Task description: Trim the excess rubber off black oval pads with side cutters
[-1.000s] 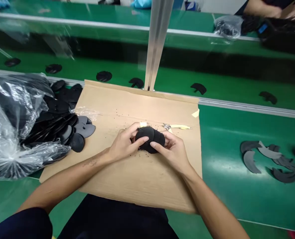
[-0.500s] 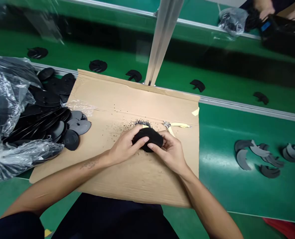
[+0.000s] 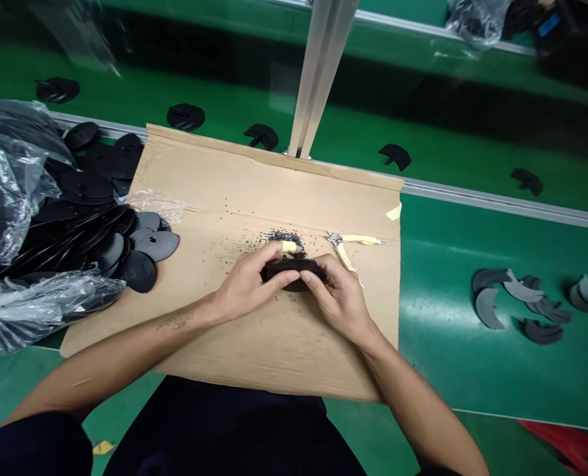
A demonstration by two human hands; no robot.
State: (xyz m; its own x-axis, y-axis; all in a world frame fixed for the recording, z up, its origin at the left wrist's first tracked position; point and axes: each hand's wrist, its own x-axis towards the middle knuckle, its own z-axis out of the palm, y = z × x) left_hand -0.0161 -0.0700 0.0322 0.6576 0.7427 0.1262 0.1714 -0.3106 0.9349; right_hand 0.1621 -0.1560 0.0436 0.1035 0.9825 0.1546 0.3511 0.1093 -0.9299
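Between both hands is a black disc-shaped plastic part, tilted so I see it nearly edge-on, just above the cardboard sheet. My left hand grips its left side, thumb on the near face; yellow tape wraps one fingertip. My right hand pinches the right side, its thumb close to the other thumb. Small black scraps lie in a heap just beyond the part. Cutting pliers with pale yellow handles rest open on the cardboard to the right of the heap.
Black discs pile up at left beside a clear plastic bag. Grey curved pieces lie on the green table at right. A metal post rises behind the cardboard. Beyond the rail, black parts sit on a green surface.
The black part has been tipped from showing its broad face to nearly edge-on, still in both hands. The view has shifted slightly, and the other person's hands have mostly left the top right.
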